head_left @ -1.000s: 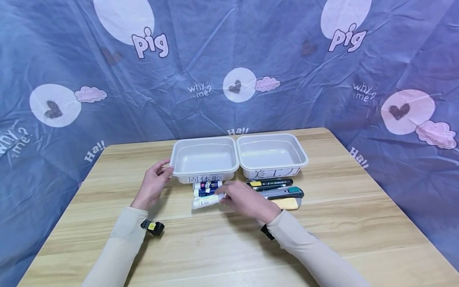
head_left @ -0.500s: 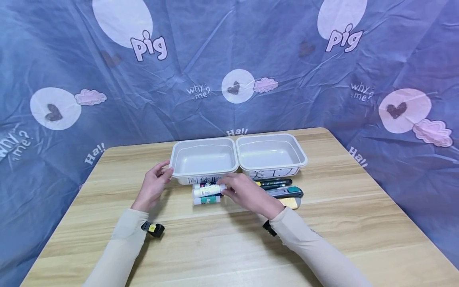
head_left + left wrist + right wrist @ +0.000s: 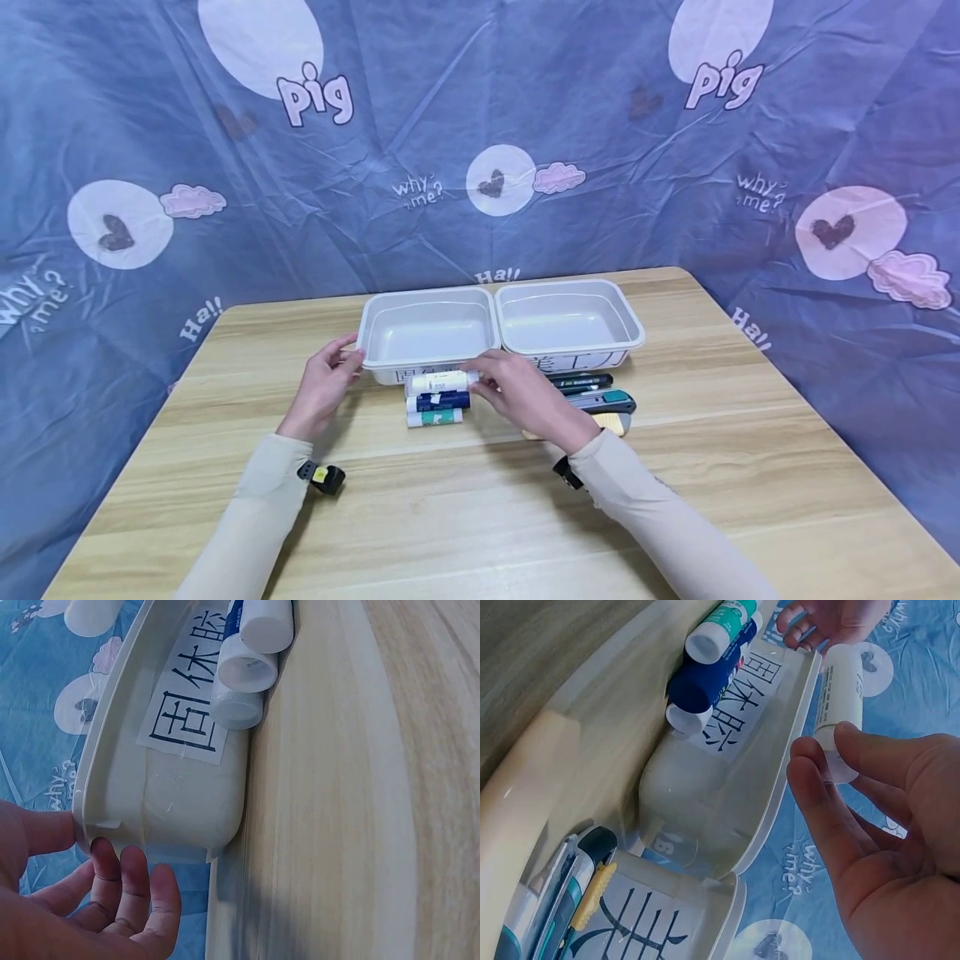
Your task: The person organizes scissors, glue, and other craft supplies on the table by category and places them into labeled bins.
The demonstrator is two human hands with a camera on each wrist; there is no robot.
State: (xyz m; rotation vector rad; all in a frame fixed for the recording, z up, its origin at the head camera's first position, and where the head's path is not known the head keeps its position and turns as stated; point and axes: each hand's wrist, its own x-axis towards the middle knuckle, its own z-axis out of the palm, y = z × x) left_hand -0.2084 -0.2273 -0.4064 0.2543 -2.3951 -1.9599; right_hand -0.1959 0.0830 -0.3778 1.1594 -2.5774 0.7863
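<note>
My right hand (image 3: 519, 392) (image 3: 870, 825) pinches a white glue stick (image 3: 441, 382) (image 3: 838, 694) by one end and holds it level, just in front of the rim of the left white tray (image 3: 375, 354) (image 3: 780, 750). My left hand (image 3: 324, 387) (image 3: 97, 892) holds that tray's near left corner (image 3: 90, 817), thumb on the rim and fingers beneath it. On the table against the tray's labelled front lie more glue sticks: a blue one (image 3: 438, 401) (image 3: 712, 675), a green-capped one (image 3: 433, 417) (image 3: 720, 626) and a white-capped one (image 3: 688, 718) (image 3: 236, 709).
A second white tray (image 3: 630, 333) stands right of the first; both are bare inside. In front of it lie utility knives: black (image 3: 581, 382), teal (image 3: 609, 403) (image 3: 570, 900) and yellow (image 3: 617, 423). A blue patterned cloth (image 3: 480, 125) hangs behind the wooden table (image 3: 465, 517).
My right hand has lifted the white glue stick off the table and carried it back toward the left tray's front rim. The left hand has stayed on the tray corner.
</note>
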